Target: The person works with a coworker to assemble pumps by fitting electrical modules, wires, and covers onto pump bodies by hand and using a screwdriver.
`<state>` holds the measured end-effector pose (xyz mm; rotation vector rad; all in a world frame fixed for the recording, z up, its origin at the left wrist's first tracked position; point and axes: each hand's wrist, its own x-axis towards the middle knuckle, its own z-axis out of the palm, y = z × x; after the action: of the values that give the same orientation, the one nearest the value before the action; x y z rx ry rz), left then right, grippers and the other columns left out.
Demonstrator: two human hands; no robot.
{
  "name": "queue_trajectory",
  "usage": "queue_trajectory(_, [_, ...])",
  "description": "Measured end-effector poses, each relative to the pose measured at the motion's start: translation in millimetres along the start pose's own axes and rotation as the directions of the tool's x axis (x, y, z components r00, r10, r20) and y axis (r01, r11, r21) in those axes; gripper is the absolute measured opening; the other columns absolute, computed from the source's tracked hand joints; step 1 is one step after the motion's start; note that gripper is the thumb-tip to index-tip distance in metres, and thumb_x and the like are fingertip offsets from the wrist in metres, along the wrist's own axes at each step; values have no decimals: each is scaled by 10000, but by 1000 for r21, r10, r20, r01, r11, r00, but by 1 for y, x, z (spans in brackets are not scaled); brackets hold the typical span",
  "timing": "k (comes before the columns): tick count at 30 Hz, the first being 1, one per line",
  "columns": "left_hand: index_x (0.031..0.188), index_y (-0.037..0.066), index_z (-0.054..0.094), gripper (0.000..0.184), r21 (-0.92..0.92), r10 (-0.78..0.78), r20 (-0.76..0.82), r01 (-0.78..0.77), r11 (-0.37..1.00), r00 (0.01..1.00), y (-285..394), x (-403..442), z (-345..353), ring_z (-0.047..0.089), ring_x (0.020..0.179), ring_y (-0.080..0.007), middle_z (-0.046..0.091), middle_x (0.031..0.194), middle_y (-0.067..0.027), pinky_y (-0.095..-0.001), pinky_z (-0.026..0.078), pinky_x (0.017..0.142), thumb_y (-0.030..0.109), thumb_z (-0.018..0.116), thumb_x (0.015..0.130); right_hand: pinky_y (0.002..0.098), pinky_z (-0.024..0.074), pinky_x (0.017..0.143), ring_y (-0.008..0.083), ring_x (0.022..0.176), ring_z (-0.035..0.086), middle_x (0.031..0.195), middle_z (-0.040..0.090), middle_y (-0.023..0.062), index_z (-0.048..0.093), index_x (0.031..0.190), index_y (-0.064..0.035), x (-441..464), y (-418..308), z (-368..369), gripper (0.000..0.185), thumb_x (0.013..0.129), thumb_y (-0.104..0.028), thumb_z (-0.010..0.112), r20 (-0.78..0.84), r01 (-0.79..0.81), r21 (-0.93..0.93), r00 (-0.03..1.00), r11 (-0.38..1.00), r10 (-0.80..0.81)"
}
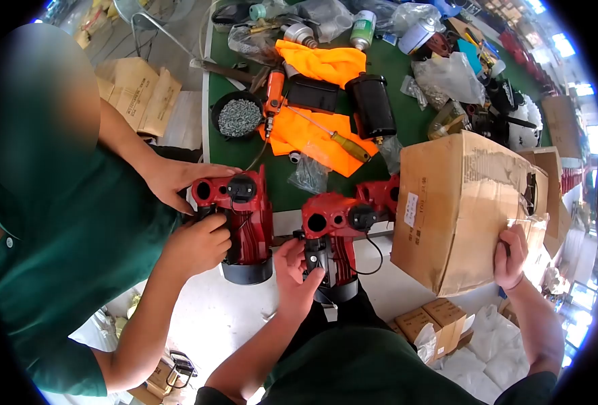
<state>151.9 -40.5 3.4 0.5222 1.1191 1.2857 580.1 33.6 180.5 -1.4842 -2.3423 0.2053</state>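
My left hand (297, 277) is closed around a black part on the front of a red machine housing (327, 210), which has round openings, a black knob and a black cable loop. My right hand (510, 256) rests against a large cardboard box (427, 209), fingers curled at its near right side; whether it grips the box is unclear. Part of another red housing (378, 194) shows between the first one and the box. To the left, a co-worker in a green shirt has both hands on a similar red housing (252, 223) with a black base.
On the green table (285, 189) lie orange cloths (322, 61), a bowl of screws (238, 117), an orange air tool (274, 91), a screwdriver (349, 145), a black canister (371, 104), spray cans and plastic bags. Small boxes (441, 320) stand below.
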Motion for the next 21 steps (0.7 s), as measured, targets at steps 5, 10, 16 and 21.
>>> queue_trajectory(5, [1641, 5, 177, 868, 86, 86, 207, -106, 991, 975, -8, 2, -9, 452, 1460, -264, 418, 1604, -167, -434, 379, 1158, 115, 691, 951, 402, 376, 673, 282, 746, 479, 832, 493, 144, 577, 1008, 37, -7, 10, 2, 119, 903, 4, 531, 13, 1, -6, 1000, 1000, -1])
queue_trajectory(10, [1554, -11, 350, 596, -42, 123, -2, -123, 992, 992, -14, -9, -20, 576, 1266, -244, 578, 1428, -163, -401, 445, 1075, 170, 615, 1051, 388, 378, 716, 278, 786, 460, 879, 473, 148, 557, 1030, 33, -10, 14, 1, 120, 928, -5, 506, 41, -7, -8, 999, 1000, 7])
queue_trajectory(16, [1464, 35, 484, 461, 105, -66, -438, 124, 987, 897, -112, -72, -29, 536, 1235, -181, 568, 1340, -90, -341, 415, 1075, 259, 595, 1077, 326, 386, 727, 199, 822, 472, 949, 482, 106, 546, 1052, 21, -8, 17, -1, 112, 965, 28, 476, 81, -61, 48, 995, 997, 57])
queue_trajectory(21, [1508, 164, 452, 581, -618, -572, 0, 450, 645, 820, -126, -72, -30, 554, 1310, -200, 577, 1434, -23, -490, 417, 1110, 508, 580, 1058, 278, 429, 727, 192, 845, 524, 1010, 560, 105, 595, 1070, 12, 88, -78, -5, 210, 891, 121, 584, 257, 280, 86, 921, 956, -293])
